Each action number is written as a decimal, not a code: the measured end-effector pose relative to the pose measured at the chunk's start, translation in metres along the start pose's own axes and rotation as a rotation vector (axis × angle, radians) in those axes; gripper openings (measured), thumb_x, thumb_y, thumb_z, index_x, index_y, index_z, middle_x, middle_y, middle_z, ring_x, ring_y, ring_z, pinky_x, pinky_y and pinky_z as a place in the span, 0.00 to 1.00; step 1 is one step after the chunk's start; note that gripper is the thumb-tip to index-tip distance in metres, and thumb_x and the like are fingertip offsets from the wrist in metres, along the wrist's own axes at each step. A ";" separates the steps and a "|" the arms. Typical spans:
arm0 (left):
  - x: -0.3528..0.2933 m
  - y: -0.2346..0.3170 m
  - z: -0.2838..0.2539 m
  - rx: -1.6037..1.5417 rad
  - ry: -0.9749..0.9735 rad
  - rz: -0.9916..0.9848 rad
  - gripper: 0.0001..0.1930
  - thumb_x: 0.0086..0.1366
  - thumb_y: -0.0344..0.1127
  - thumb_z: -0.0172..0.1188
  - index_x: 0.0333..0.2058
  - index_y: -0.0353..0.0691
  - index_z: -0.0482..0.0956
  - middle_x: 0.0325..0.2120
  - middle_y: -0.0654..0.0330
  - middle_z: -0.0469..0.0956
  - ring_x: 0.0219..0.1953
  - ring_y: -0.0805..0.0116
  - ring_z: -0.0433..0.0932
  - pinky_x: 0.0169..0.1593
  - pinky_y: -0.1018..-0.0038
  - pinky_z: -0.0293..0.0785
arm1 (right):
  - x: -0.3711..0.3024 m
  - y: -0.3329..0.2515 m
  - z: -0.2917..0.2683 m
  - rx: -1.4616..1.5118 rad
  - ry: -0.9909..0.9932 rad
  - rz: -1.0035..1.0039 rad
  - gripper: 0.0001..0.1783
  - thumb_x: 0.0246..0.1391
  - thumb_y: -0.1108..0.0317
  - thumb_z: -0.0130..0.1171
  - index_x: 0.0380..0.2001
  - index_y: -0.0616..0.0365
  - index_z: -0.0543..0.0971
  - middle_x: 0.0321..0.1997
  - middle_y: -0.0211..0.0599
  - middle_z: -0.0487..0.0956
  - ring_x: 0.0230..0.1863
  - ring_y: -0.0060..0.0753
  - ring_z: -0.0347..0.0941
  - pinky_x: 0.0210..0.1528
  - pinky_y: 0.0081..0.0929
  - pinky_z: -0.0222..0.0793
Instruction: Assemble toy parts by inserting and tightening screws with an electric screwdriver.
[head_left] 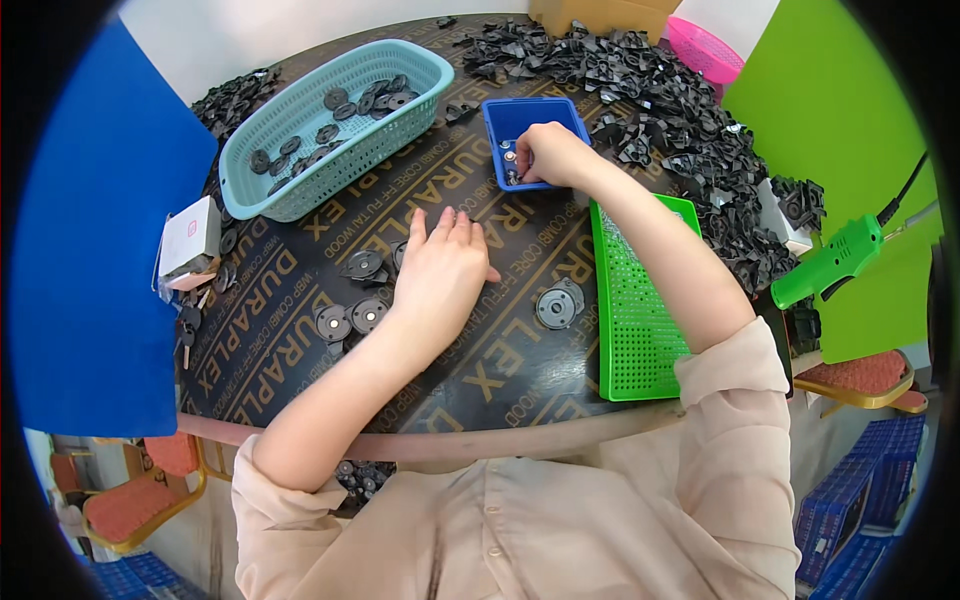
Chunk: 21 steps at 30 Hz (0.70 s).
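My left hand point(445, 265) rests palm down with its fingers stretched and spread, partly covering a dark round part point(399, 254). Beside it lie more dark round parts, among them a disc with a pale centre point(333, 323) and another disc point(369, 315). My right hand point(552, 156) reaches into a small blue bin point(536, 104), fingers bent together at small metal pieces point(509, 156). Whatever its fingertips pinch is hidden. One grey round part point(558, 305) lies apart, between my left hand and the green tray.
A light-blue basket point(340, 170) holds several dark discs at the left. The perforated green tray point(648, 352) sits under my right forearm. Black parts point(690, 150) are heaped at the right. A green screwdriver-like power tool point(830, 262) and a white box point(190, 238) flank the table.
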<state>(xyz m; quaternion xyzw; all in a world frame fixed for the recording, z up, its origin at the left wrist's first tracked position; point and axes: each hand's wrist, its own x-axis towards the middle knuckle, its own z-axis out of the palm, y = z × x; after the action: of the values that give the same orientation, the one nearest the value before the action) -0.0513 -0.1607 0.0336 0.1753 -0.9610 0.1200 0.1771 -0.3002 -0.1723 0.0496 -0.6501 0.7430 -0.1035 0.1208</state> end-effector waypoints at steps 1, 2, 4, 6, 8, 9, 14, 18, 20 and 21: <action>-0.002 0.008 -0.004 -0.006 0.004 0.009 0.22 0.52 0.37 0.63 0.45 0.32 0.76 0.44 0.50 0.76 0.52 0.57 0.73 0.58 0.60 0.64 | -0.001 0.005 0.003 0.007 0.032 -0.001 0.08 0.36 0.73 0.68 0.26 0.54 0.83 0.32 0.42 0.82 0.38 0.42 0.79 0.41 0.34 0.74; -0.005 0.016 -0.008 -0.203 0.052 0.033 0.23 0.51 0.38 0.64 0.46 0.33 0.76 0.45 0.50 0.76 0.52 0.57 0.73 0.56 0.62 0.67 | 0.000 0.004 0.005 0.023 0.098 0.016 0.05 0.39 0.76 0.65 0.23 0.54 0.83 0.31 0.42 0.82 0.36 0.42 0.79 0.40 0.33 0.74; -0.008 0.035 -0.015 -0.503 0.031 0.049 0.26 0.50 0.40 0.66 0.47 0.34 0.75 0.45 0.50 0.75 0.50 0.57 0.72 0.51 0.66 0.71 | 0.002 0.001 0.005 0.013 0.161 0.017 0.05 0.40 0.75 0.64 0.24 0.55 0.83 0.31 0.42 0.82 0.37 0.42 0.79 0.41 0.34 0.74; -0.003 0.054 -0.024 -0.611 -0.053 0.075 0.26 0.49 0.41 0.67 0.47 0.35 0.75 0.44 0.52 0.73 0.47 0.57 0.71 0.46 0.69 0.73 | 0.000 0.001 0.002 -0.030 0.274 -0.017 0.08 0.42 0.75 0.61 0.29 0.56 0.82 0.34 0.44 0.81 0.40 0.44 0.78 0.43 0.36 0.74; 0.000 0.065 -0.017 -0.592 -0.117 0.060 0.27 0.48 0.41 0.67 0.47 0.35 0.75 0.42 0.53 0.73 0.48 0.58 0.71 0.46 0.68 0.73 | -0.001 0.001 0.001 -0.049 0.323 -0.047 0.10 0.43 0.76 0.61 0.32 0.56 0.82 0.33 0.44 0.81 0.38 0.44 0.78 0.42 0.35 0.73; -0.001 0.067 -0.015 -0.570 -0.180 0.044 0.28 0.47 0.41 0.68 0.47 0.35 0.75 0.41 0.55 0.72 0.48 0.58 0.71 0.45 0.68 0.73 | -0.001 0.001 0.000 -0.068 0.373 -0.080 0.12 0.43 0.78 0.60 0.35 0.57 0.81 0.33 0.45 0.80 0.36 0.43 0.78 0.41 0.34 0.73; -0.007 0.054 -0.041 -1.028 -0.223 -0.169 0.20 0.56 0.33 0.65 0.48 0.34 0.75 0.36 0.55 0.73 0.35 0.58 0.77 0.44 0.73 0.74 | -0.019 0.013 -0.010 0.103 0.489 -0.114 0.16 0.45 0.84 0.59 0.39 0.58 0.79 0.21 0.33 0.76 0.28 0.28 0.77 0.26 0.23 0.73; -0.034 0.033 -0.054 -2.105 -0.329 -0.717 0.24 0.62 0.29 0.59 0.56 0.34 0.66 0.47 0.54 0.76 0.49 0.61 0.77 0.50 0.74 0.76 | -0.062 -0.024 -0.045 0.557 0.273 0.089 0.15 0.44 0.84 0.60 0.38 0.61 0.79 0.22 0.29 0.76 0.27 0.17 0.74 0.28 0.18 0.71; -0.049 0.033 -0.055 -2.239 -0.303 -0.840 0.25 0.63 0.29 0.58 0.57 0.34 0.65 0.46 0.55 0.77 0.48 0.60 0.77 0.49 0.73 0.76 | -0.098 -0.049 -0.051 0.663 0.202 -0.011 0.15 0.44 0.84 0.60 0.37 0.60 0.80 0.23 0.28 0.77 0.28 0.17 0.75 0.31 0.18 0.72; -0.055 0.034 -0.054 -2.373 -0.273 -0.964 0.25 0.63 0.30 0.57 0.58 0.35 0.63 0.45 0.55 0.78 0.48 0.59 0.78 0.49 0.73 0.77 | -0.114 -0.059 -0.043 0.767 0.161 -0.011 0.14 0.44 0.83 0.60 0.36 0.60 0.81 0.25 0.28 0.79 0.30 0.18 0.76 0.35 0.18 0.73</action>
<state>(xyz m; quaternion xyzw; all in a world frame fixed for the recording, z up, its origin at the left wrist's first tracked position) 0.0000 -0.0972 0.0560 0.2498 -0.3295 -0.8981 0.1498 -0.2436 -0.0673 0.1141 -0.5514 0.6540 -0.4252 0.2957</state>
